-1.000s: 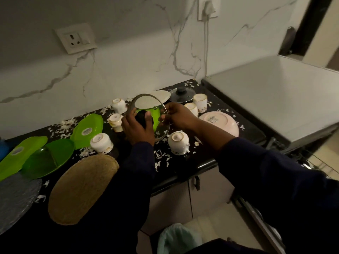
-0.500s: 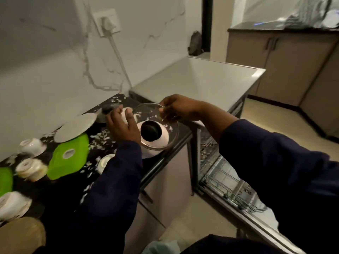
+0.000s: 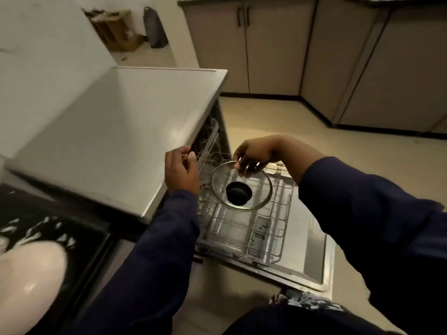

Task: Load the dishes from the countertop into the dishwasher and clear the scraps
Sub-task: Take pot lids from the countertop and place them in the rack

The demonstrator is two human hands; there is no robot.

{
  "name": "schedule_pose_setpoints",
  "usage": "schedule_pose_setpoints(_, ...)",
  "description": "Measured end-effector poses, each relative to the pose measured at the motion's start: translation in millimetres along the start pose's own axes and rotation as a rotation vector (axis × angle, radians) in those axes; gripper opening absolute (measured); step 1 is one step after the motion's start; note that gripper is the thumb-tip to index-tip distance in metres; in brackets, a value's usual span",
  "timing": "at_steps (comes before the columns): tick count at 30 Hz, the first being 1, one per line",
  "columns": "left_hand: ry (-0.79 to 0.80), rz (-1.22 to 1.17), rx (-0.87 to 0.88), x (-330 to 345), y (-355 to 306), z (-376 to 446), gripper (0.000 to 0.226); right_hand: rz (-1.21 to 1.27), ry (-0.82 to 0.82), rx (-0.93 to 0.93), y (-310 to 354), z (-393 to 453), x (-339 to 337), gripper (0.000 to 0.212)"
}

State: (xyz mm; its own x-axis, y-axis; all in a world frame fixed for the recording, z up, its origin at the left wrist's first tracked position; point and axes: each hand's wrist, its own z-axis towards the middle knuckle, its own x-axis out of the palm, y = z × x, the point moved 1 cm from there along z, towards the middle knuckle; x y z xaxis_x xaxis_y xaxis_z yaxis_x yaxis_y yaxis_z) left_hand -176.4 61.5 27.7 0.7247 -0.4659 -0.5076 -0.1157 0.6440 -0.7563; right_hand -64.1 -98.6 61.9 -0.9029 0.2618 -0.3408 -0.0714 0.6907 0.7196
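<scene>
**Lid held by a thin pinch above the rack**

Right hand [image 3: 254, 153] fingers [image 3: 244, 171] pinch only the far rim of the glass lid [image 3: 242, 188], over the lower rack [image 3: 242, 228]. Left hand [image 3: 180, 171] hangs loosely curled, holding nothing. Lid could slip, swing and strike the wires.

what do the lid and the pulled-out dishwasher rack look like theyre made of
Lid: clear glass, since the rack shows through it; thin metal-looking rim; matte black knob, probably plastic.
Dishwasher rack: thin wire grid, pale grey, likely coated or bare metal; finish unclear.

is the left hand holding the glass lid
No, only the right hand pinches the glass lid by its rim; the left hand holds nothing.
</scene>
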Motion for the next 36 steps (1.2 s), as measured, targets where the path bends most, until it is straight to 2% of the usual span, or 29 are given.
schedule_pose_setpoints(3,0.072,0.006,-0.071,66.0,-7.3,2.2,0.028,0.030,-0.060,0.099,-57.9,24.7,-40.8,0.008)
schedule_pose_setpoints(6,0.143,0.050,-0.136,115.5,1.2,-5.5,0.029,0.054,-0.134,0.166,-109.4,53.9,-66.2,0.015)
schedule_pose_setpoints(10,0.227,0.104,-0.248,167.2,37.6,-21.2,0.046,0.073,-0.237,0.247,-177.5,101.7,-81.9,0.021)
schedule_pose_setpoints(14,0.326,0.126,-0.405,216.6,80.7,-41.9,0.045,0.009,-0.302,0.299,-241.1,159.4,-80.1,0.030)
schedule_pose_setpoints(17,0.363,0.118,-0.460,247.1,120.5,-55.3,0.033,-0.010,-0.295,0.301,-277.5,204.6,-74.3,0.030)
schedule_pose_setpoints(19,0.367,0.134,-0.480,265.2,147.9,-64.0,0.033,-0.017,-0.269,0.305,-298.4,233.7,-70.2,0.031)
schedule_pose_setpoints(21,0.368,0.136,-0.490,277.3,171.9,-74.0,0.036,-0.016,-0.232,0.303,-314.9,260.5,-63.6,0.034)
schedule_pose_setpoints(25,0.403,0.147,-0.527,286.7,202.5,-89.3,0.022,0.031,-0.191,0.311,-335.8,296.9,-53.4,0.033)
schedule_pose_setpoints(36,0.447,0.162,-0.622,290.1,248.3,-103.3,0.024,0.025,-0.150,0.309,-354.8,345.7,-52.6,0.031)
